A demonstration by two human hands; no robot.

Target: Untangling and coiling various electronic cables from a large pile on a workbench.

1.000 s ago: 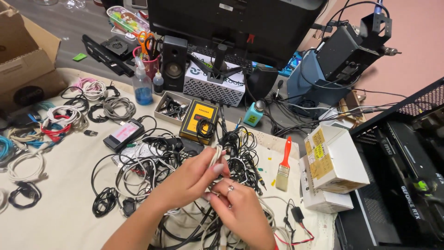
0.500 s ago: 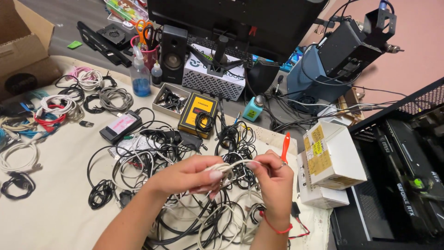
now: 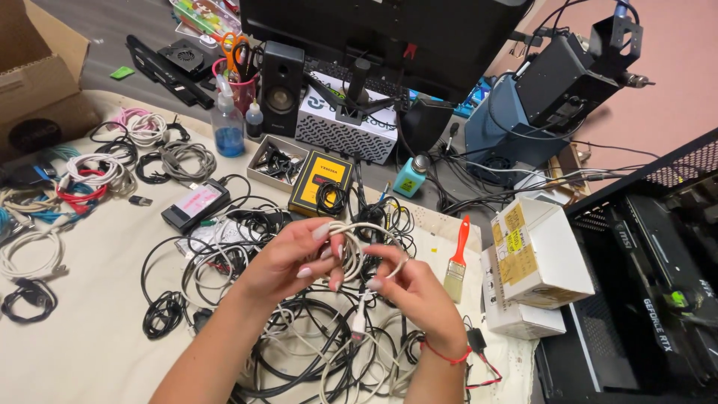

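Note:
My left hand [image 3: 288, 258] and my right hand [image 3: 413, 295] are together above the middle of the table, both gripping a beige cable [image 3: 357, 241] that is looped into a small coil between them. The left fingers pinch the coil from the left. The right fingers hold its right side, and one end with a plug hangs down below the hands. Under the hands lies a tangled pile of black and white cables [image 3: 299, 337].
Coiled cables [image 3: 90, 170] lie on the cloth at the left. A paintbrush with a red handle [image 3: 456, 262] and white boxes [image 3: 535, 258] are at the right. A yellow-black box [image 3: 321, 183], a blue liquid bottle [image 3: 230, 129], a speaker [image 3: 282, 77] and a monitor stand behind. An open computer case [image 3: 658, 284] stands far right.
The hands have come closer together and the beige cable, stretched between them a moment ago, is now gathered into a coil. The view shifted slightly.

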